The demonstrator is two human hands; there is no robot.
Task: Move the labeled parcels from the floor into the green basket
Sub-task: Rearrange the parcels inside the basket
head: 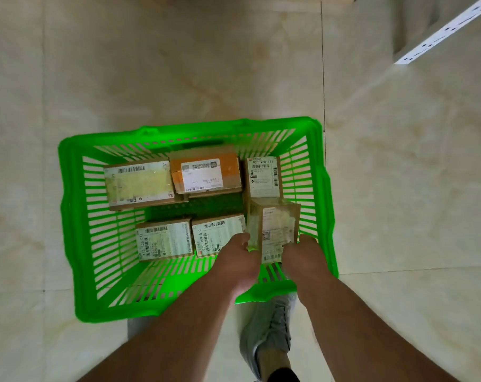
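Two bare forearms reach up from the bottom edge of the frame, and below them, at lower centre, a grey lace-up shoe (pixel 269 329) stands on the floor (pixel 178 64), which is glossy cream tile veined like marble with thin dark grout lines. Both hands are clamped on one parcel: the left hand (pixel 238 260) grips its left side and the right hand (pixel 305 256) its right side, fingers wrapped out of sight. That held parcel (pixel 275 227) is a small brown cardboard box, tilted, covered in shiny clear tape over a white printed label, and it sits over the lower right corner of the green basket (pixel 71 216).

The basket is bright moulded plastic, rectangular, with slotted walls and a thick rolled rim; it fills the middle of the frame. Five more cardboard parcels lie flat on its bottom. Along the upper row are a wide taped box (pixel 138 184) at left, a box with orange tape (pixel 204 172) in the middle, and a narrow box with a white barcode label (pixel 264 176) at right. Along the lower row are two small labelled boxes side by side, one at left (pixel 163 239) and one at centre (pixel 217 234), the latter partly hidden by the left hand.

At the upper right corner of the frame, a white perforated metal strip (pixel 440 31) runs diagonally.
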